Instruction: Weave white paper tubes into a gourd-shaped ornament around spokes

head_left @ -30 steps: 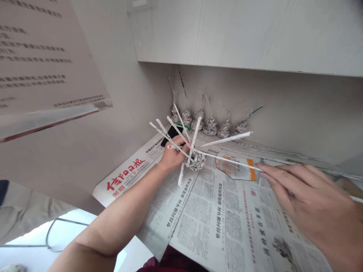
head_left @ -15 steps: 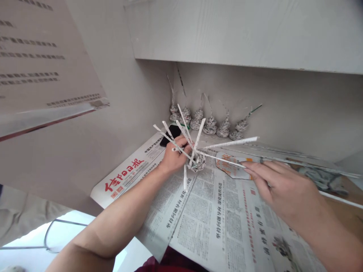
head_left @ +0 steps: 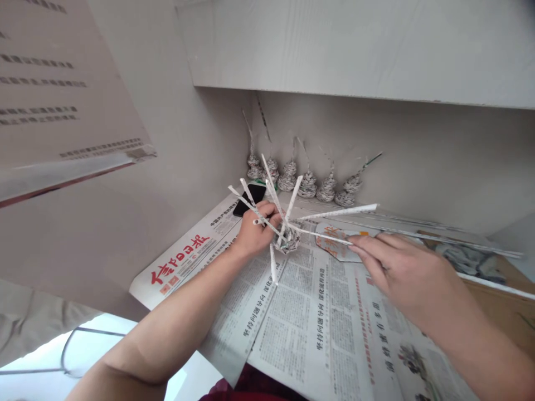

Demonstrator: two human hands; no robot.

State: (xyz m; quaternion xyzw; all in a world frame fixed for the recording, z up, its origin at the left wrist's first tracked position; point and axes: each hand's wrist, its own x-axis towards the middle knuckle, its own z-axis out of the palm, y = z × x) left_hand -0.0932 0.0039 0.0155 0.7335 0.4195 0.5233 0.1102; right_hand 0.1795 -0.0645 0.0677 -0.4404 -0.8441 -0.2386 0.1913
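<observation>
Near the middle of the table is a small woven paper basket [head_left: 288,241], made of rolled newspaper, with several stiff paper strips fanning up and outward from it. My left hand [head_left: 259,227] is closed on its left side, fingers around the base of the strips. One long thin paper strip [head_left: 320,233] runs from the basket to the right. Its length is pinched between the thumb and fingers of my right hand [head_left: 388,259], and it looks taut. The strip continues past that hand to the right edge. My left fingertips are partly hidden behind the strips.
Newspaper sheets [head_left: 292,312] cover the table. Several finished woven gourd shapes [head_left: 308,185] stand along the back wall, under an overhanging panel [head_left: 355,50]. A black phone [head_left: 249,199] lies behind my left hand. A printed card [head_left: 330,245] and loose paper strips [head_left: 443,236] lie at right.
My right hand has shifted slightly left, still pinching the strip. The left hand and basket hold nearly the same place, and the whole view has moved a little.
</observation>
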